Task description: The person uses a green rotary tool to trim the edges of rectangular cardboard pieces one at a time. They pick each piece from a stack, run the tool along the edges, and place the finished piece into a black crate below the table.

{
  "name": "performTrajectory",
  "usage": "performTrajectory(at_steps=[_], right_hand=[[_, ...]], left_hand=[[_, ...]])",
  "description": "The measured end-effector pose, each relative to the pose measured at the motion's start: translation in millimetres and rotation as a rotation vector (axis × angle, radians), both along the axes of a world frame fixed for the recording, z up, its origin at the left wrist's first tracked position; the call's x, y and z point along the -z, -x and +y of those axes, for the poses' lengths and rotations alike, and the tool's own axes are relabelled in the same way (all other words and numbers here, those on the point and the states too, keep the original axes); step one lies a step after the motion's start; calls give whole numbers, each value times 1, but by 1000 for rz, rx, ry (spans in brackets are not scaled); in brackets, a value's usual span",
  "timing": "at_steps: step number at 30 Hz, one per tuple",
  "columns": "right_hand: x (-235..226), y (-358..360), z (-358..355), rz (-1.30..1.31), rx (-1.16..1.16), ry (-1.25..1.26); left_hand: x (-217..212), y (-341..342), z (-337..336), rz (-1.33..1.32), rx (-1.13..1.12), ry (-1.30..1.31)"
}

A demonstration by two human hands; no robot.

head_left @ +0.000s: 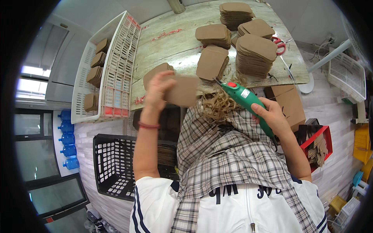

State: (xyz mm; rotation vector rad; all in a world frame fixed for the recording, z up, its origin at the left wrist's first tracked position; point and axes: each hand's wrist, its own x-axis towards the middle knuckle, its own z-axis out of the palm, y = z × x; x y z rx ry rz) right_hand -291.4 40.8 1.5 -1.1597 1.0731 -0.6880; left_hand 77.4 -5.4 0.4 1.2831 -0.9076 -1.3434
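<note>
While our left hand [157, 87] grips a brown cardboard piece [182, 91] at the tabletop [171, 46] edge and our right hand [272, 114] clasps the green electric trimmer [246, 99] at three o'clock of it, we judge edge trimming underway, needing the blade brought steadily against the card.

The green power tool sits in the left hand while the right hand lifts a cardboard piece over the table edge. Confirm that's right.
Hands are swapped. The head view shows the green power tool in the right hand, while the left hand lifts the cardboard piece over the table edge.
</note>
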Motion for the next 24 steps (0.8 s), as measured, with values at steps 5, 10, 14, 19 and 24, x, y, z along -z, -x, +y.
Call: performTrajectory(at_steps=[5,10,14,19,24], right_hand=[[3,5,2,11,29,9],[14,5,10,54,70,-6],[18,5,11,65,113,21],[16,6,14,33,151,4],[16,1,13,66,159,34]], left_hand=[[10,-91,-32,-395,-346,143],[25,1,-42,-1661,-362,742],[57,96,-46,-1531,-111,350],[78,116,-45,-1393,-244,331],[90,118,-43,-1389,-301,384]])
